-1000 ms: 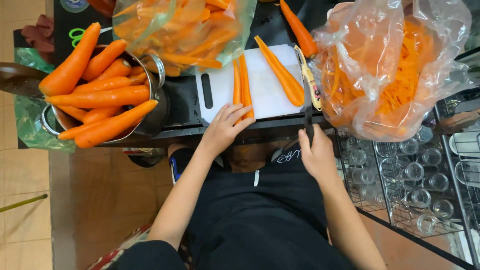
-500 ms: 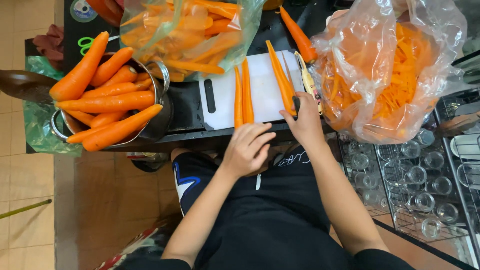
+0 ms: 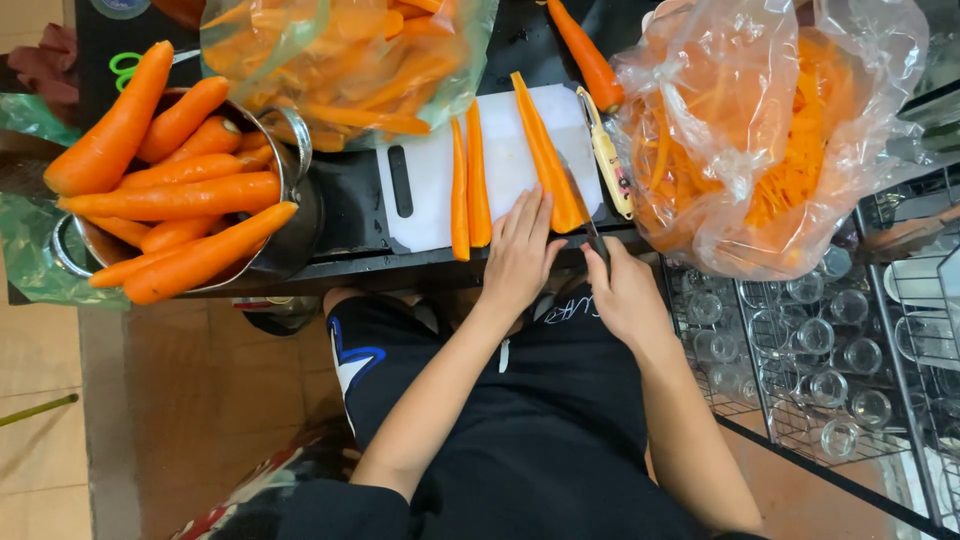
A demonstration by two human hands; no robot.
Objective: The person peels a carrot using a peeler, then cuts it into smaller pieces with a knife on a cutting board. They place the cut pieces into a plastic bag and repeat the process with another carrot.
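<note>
At about 9 o'clock a steel pot (image 3: 290, 200) is piled with whole carrots (image 3: 175, 195), most lying with tips toward the right or lower left. Above it, near 11 o'clock, a clear bag (image 3: 340, 60) holds carrot pieces. Right of the pot lies a white board (image 3: 420, 190), its handle slot at the left end. Two thin strips (image 3: 468, 175) rest on it side by side, long axes running near 12 to 6 o'clock.

Just right of them lies the carrot half (image 3: 545, 150), cut face up, its long axis tilted slightly, narrow end toward 11 o'clock and broad end toward 5 o'clock, near the board's front edge. The left hand (image 3: 520, 255) lies flat with spread fingers, its fingertips pressing on the half's near end and the board. The right hand (image 3: 625, 295) is closed around a knife (image 3: 590, 225) handle; the blade points toward 11 o'clock and meets the half's right edge at its broad end.

Beside the knife a peeler (image 3: 608, 155) lies on the board's right edge. At 12 o'clock a whole carrot (image 3: 585, 55) points up-left. At 2 o'clock a big bag (image 3: 760, 130) is stuffed with shreds. At 4 o'clock a wire rack (image 3: 800, 370) holds glasses.
</note>
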